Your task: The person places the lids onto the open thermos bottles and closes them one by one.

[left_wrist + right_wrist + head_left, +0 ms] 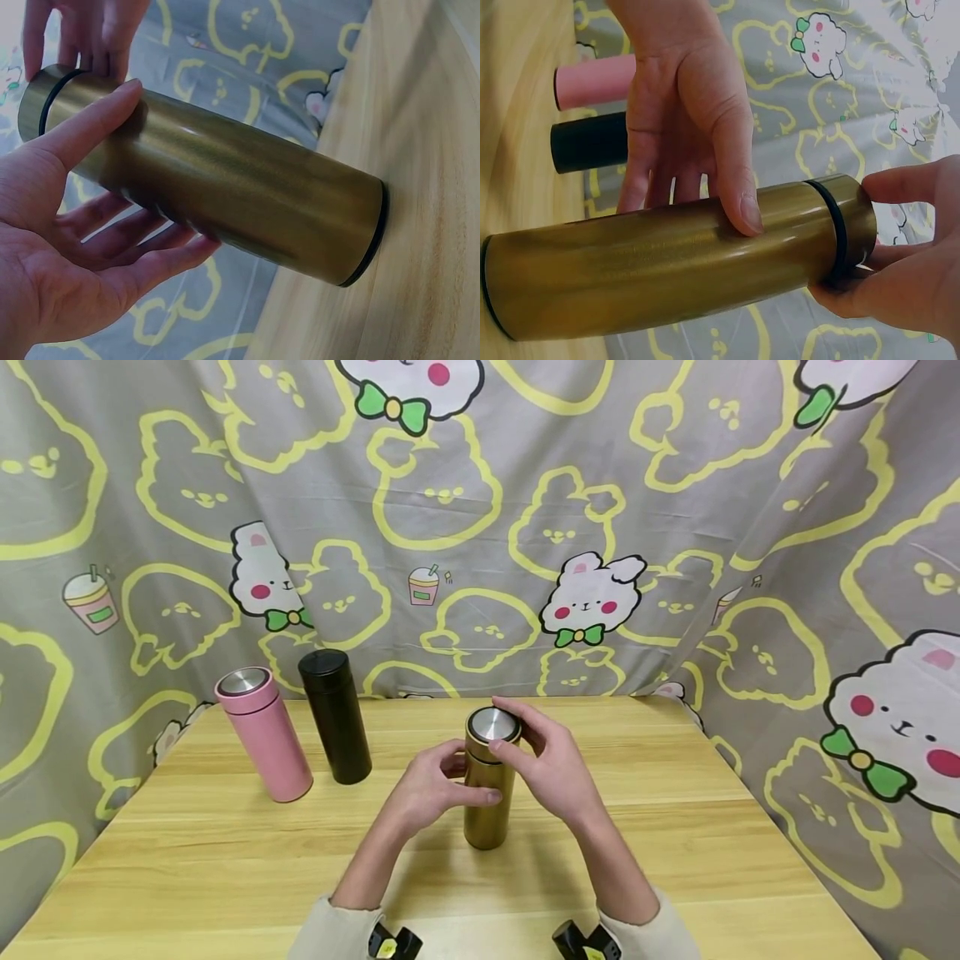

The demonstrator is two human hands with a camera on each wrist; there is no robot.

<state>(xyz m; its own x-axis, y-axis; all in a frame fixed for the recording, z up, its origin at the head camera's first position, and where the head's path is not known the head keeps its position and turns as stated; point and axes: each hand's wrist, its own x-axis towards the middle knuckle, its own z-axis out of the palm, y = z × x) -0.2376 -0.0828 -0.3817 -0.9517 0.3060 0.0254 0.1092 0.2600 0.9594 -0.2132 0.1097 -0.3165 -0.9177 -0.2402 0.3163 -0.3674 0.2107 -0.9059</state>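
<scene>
A gold thermos flask (486, 818) with a silver-topped lid (494, 724) stands upright on the wooden table, near the middle. My left hand (431, 789) grips its body from the left, thumb across the front and fingers curled behind, as the left wrist view also shows. Around the lid, my right hand (551, 764) holds with thumb and fingers on opposite sides. A black ring (831, 225) marks the seam between lid and body; in the right wrist view the lid sits against it.
A pink thermos flask (268, 739) and a black one (337, 718) stand side by side at the back left of the table (225, 877). Behind the table hangs a grey curtain (480, 568) with cartoon prints, which also runs down both sides.
</scene>
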